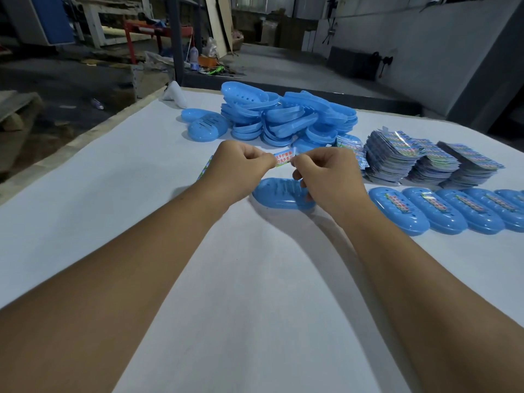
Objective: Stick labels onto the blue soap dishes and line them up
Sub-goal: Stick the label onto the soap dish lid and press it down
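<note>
A small printed label (283, 159) hangs stretched between my two hands above the table. My left hand (238, 168) pinches its left end and my right hand (329, 174) pinches its right end. Just below them an unlabelled blue soap dish (276, 192) lies face down on the white table (113, 194), partly hidden by my right hand. A row of labelled blue soap dishes (445, 212) runs along the right side. A heap of unlabelled blue dishes (286, 117) is piled at the back.
Stacks of printed label sheets (425, 163) stand at the right behind the row. Two single dishes (207, 127) lie left of the heap, with a white object (175, 93) near the far edge. More label material (205, 167) peeks out behind my left hand.
</note>
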Demonstrator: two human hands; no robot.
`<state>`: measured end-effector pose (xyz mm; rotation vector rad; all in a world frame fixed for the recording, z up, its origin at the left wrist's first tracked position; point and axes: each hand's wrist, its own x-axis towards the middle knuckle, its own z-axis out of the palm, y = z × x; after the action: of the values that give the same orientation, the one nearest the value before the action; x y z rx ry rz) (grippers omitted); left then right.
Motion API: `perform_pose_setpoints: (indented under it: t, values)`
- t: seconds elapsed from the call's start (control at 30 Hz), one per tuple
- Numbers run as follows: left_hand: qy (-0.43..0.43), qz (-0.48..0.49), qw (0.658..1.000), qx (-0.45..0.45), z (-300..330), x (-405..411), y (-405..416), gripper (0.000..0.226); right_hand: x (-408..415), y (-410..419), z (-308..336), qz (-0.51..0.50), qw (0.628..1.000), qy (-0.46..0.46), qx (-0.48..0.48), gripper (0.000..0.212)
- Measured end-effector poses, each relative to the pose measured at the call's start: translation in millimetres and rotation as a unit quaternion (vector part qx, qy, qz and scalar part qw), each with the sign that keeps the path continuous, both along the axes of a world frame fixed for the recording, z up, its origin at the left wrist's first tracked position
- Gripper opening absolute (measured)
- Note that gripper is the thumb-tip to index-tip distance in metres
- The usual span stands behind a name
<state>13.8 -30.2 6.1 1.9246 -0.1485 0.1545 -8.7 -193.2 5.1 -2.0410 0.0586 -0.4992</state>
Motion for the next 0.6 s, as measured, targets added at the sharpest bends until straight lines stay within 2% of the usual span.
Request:
perform_pose_setpoints:
  t: [0.1, 0.37, 0.6]
  values:
    - [-0.004, -0.013, 1.000, 0.004, -1.0, 0.4, 0.5, 0.005, 4.6, -9.3, -0.9, -0.039, 0.999, 0.008, -0.008, 0.021]
    - [-0.036, -0.032, 0.997, 0.056, -6.0, 4.5, 0.7, 0.014, 6.8, -12.8, 0.2, -0.038, 0.999, 0.018, -0.003, 0.016]
    - [-0.019, -0.013, 0.997, 0.076, -10.1, 8.0, -1.7, 0.021, 6.1, -20.3, 4.1, -0.020, 0.996, 0.081, 0.030, 0.026]
